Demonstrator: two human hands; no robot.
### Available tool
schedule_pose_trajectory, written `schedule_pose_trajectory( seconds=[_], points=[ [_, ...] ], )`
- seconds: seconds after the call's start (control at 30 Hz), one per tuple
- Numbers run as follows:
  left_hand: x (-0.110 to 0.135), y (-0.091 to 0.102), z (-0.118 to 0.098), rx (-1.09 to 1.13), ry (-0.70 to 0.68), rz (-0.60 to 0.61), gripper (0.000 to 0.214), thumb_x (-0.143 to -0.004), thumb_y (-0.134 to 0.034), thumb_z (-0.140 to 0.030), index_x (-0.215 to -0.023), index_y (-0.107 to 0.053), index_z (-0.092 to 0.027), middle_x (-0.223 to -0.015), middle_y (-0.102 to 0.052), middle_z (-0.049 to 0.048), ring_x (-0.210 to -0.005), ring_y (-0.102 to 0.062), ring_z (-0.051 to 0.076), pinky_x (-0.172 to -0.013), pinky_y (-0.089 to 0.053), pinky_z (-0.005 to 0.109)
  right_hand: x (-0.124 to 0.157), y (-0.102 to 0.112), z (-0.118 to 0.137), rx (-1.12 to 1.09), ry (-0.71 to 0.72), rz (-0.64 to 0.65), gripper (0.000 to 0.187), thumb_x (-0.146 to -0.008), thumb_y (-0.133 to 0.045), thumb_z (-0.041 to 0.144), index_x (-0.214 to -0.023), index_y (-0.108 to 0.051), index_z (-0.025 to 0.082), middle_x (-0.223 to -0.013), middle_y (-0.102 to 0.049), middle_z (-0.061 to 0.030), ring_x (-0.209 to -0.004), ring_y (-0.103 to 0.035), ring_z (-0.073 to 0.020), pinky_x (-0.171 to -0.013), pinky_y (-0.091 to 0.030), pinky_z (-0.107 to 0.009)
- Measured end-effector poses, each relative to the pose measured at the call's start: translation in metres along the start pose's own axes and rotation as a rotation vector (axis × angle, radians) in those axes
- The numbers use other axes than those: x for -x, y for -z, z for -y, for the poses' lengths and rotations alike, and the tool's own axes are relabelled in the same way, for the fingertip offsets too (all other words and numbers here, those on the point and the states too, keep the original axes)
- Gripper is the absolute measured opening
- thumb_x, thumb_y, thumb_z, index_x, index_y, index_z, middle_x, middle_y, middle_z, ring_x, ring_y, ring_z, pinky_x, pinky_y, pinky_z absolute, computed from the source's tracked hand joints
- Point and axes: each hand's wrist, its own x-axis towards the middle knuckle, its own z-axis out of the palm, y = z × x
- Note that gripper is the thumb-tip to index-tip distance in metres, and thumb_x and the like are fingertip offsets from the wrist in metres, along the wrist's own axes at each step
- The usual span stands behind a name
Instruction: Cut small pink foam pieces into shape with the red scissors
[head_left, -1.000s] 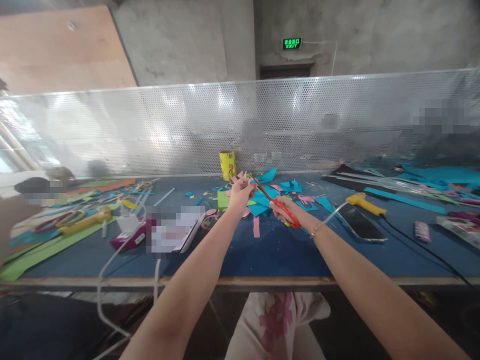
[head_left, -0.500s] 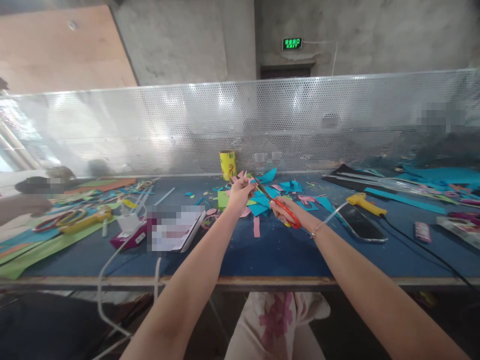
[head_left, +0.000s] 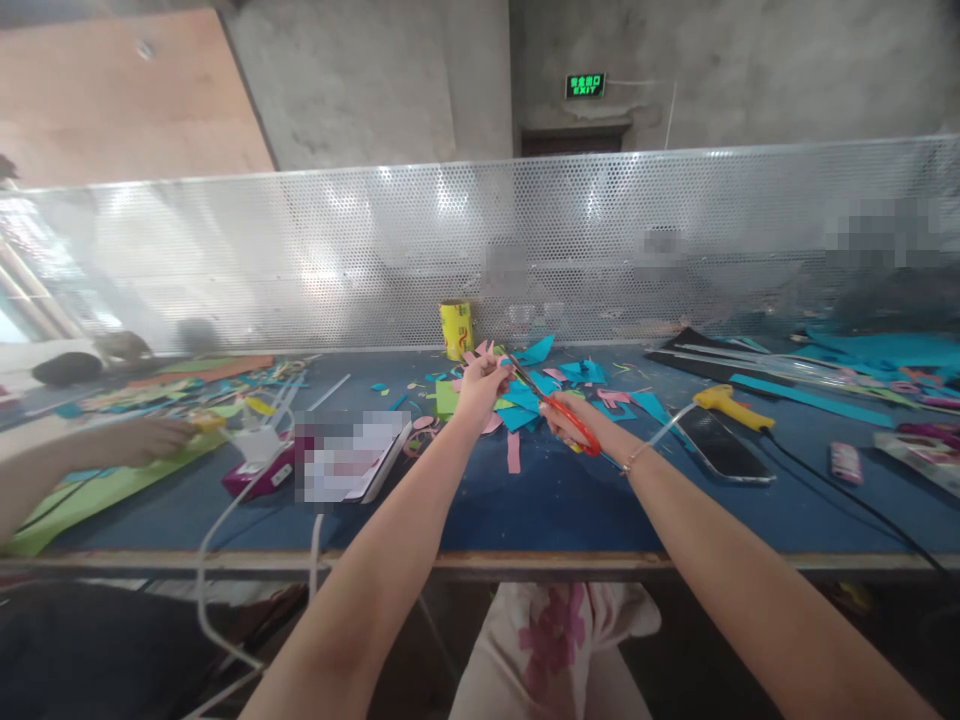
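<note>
The blue surface [head_left: 570, 515] is widest of all, with a heap of coloured scraps [head_left: 527, 416] between its middle and its far edge. Near its right edge lies a plastic packet [head_left: 919, 462], contents unclear. Above the middle of the surface, the right hand [head_left: 568, 415] grips red-handled scissors [head_left: 591, 440] by the loops, blades angled toward the far edge and the left hand [head_left: 484, 385]. They look stiff, fairly light and smooth; the loops are the safe hold. A yellow can [head_left: 454, 336] stands upright by the far edge, left of centre; what it contains cannot be told. Smallest is a small piece [head_left: 505, 362] pinched in the left hand's fingertips beside the blade tips, its outline blurred; probably thin, light and easily creased, best held by an edge clear of the blades.
</note>
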Motion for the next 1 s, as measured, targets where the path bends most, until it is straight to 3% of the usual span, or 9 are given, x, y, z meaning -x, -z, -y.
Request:
schedule_pose_trajectory(
  seconds=[0.57,0.8,1.0],
  points=[
    [0.001,-0.002,0.004,-0.113,-0.085,-0.078,0.014,-0.071,-0.062,-0.024,-0.067,-0.051,-0.016,-0.059,-0.057,-0.0004,-0.051,-0.051,0.008,-0.052,-0.043,0.022,0.005,-0.001,0.006,0.026,0.015,-0.017,0.027,-0.084,-0.047,0.036,-0.065,-0.036,0.020,-0.050,-0.042,0.0055,-0.032,-0.036,-0.0050,-0.031,-0.027,-0.019],
    [-0.001,-0.002,0.007,0.002,-0.080,-0.026,0.018,-0.064,-0.068,-0.022,-0.069,-0.051,-0.016,-0.059,-0.057,-0.0011,-0.053,-0.052,0.009,-0.054,-0.043,0.023,0.005,-0.002,0.008,-0.053,-0.029,0.000,0.031,-0.086,-0.043,0.040,-0.064,-0.034,0.020,-0.047,-0.038,0.0071,-0.031,-0.032,-0.0041,-0.033,-0.026,-0.019],
    [-0.003,-0.002,0.011,0.078,-0.051,-0.051,0.019,-0.063,-0.069,-0.024,-0.063,-0.052,-0.015,-0.062,-0.057,-0.0009,-0.052,-0.048,0.006,-0.052,-0.039,0.020,0.003,-0.004,0.005,-0.122,-0.084,-0.008,0.034,-0.085,-0.044,0.043,-0.062,-0.035,0.020,-0.044,-0.035,0.0071,-0.031,-0.029,-0.0040,-0.033,-0.023,-0.019]
  ],
)
